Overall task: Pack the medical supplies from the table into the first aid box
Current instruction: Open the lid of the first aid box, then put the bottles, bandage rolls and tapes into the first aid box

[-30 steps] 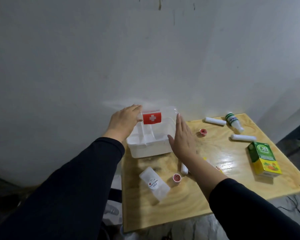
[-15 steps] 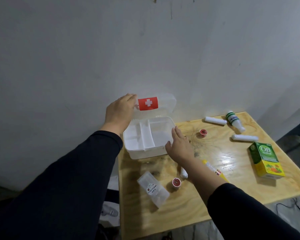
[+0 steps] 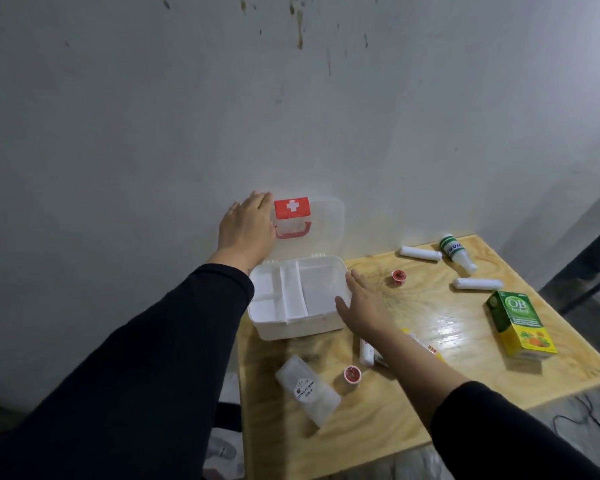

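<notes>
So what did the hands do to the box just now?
The left hand swung the lid up until it stands open against the wall. The right hand slid down to the first aid box, steadying its right side. Supplies on the table stayed put; nothing is packed yet.

A white plastic first aid box (image 3: pixel 297 308) stands open at the back-left corner of the pale plywood bench (image 3: pixel 430 327), its clear lid (image 3: pixel 321 230) with a red cross label upright against the grey wall (image 3: pixel 291 98). The left hand (image 3: pixel 246 230) lies flat on the lid's left edge; the right hand (image 3: pixel 362 303) rests open-palmed against the box's right wall. The divided tray inside looks bare. On the bench lie two white gauze rolls (image 3: pixel 420 253), a green-capped white bottle (image 3: pixel 458 252), a green and yellow carton (image 3: pixel 520 323), two small red-centred tape rolls (image 3: pixel 398 278), a clear plastic packet (image 3: pixel 307 389) and a white tube (image 3: pixel 365 351) partly hidden by the right forearm.
</notes>
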The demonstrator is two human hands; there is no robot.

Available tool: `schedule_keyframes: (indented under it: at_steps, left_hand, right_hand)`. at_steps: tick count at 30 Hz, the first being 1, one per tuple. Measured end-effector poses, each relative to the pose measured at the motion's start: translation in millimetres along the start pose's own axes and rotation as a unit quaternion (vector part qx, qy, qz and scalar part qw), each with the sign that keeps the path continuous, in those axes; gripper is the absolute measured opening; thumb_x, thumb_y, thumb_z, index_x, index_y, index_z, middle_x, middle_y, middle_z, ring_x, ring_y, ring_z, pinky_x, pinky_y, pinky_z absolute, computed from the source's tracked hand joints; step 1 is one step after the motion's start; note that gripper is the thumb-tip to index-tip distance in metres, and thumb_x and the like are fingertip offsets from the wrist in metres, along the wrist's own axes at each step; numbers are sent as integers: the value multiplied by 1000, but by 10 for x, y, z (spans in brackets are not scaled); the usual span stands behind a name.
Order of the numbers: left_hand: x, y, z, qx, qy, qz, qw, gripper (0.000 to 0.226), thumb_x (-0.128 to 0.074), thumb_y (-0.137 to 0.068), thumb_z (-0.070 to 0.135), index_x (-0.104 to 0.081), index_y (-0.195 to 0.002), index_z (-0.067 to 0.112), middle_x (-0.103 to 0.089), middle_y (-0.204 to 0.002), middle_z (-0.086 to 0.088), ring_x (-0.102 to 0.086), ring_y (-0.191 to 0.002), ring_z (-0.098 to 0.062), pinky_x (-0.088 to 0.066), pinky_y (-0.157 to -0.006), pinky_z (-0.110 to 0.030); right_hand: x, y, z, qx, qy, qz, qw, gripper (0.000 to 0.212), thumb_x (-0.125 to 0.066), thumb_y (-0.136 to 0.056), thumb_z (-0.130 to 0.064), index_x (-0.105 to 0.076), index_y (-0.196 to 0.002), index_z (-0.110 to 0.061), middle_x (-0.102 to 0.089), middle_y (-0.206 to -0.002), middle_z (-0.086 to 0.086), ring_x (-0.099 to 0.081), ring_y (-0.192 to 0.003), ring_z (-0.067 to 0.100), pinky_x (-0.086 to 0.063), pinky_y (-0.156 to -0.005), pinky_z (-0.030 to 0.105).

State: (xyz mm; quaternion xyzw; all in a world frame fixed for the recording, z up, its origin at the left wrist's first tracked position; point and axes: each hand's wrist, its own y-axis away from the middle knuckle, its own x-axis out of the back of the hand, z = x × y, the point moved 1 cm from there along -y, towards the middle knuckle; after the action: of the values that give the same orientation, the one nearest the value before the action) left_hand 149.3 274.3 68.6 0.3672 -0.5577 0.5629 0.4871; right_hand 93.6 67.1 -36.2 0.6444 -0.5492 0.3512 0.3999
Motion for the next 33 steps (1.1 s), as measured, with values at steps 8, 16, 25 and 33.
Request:
schedule_keyframes:
  at_steps: [8, 16, 25, 33]
  left_hand:
    - [-52, 360, 442, -65, 50, -84, 993, 52, -41, -94, 10, -41, -145, 19, -43, -151, 1, -39, -138, -23, -30, -113, -39]
    - [-321, 585, 1361, -130, 70, -271, 951, 39, -50, -93, 36, -62, -127, 20, -60, -132, -3, -56, -119, -25, -48, -98, -38]
    - [-829, 625, 2369, -107, 104, -327, 933, 45, -48, -94, 39, -53, -137, 25, -52, -142, -3, -51, -127, -25, -45, -102, -38]
    - [-1308, 451, 3190, -79, 135, -333, 930, 49, -49, -95, 38, -49, -141, 22, -46, -148, -1, -44, -135, -23, -41, -108, -39]
  right_hand:
    - [460, 164, 218, -33, 58, 8, 998, 53, -47, -95, -30, -36, -145, -13, -34, -155, 6, -27, -144, 23, -28, -116, 39]
    - [742, 685, 1027, -130, 98, -26, 986, 54, -47, -93, -35, -38, -143, -15, -42, -149, 6, -38, -137, 26, -39, -109, 41]
    - [1043, 828, 2156, -162, 94, -8, 982, 46, -51, -88, -36, -50, -129, -15, -55, -132, 9, -52, -119, 29, -50, -93, 43]
    - [950, 643, 2950, -277, -42, 57, 958, 69, -67, -76, -52, -44, -127, -12, -48, -128, 9, -47, -121, 30, -46, -92, 42]
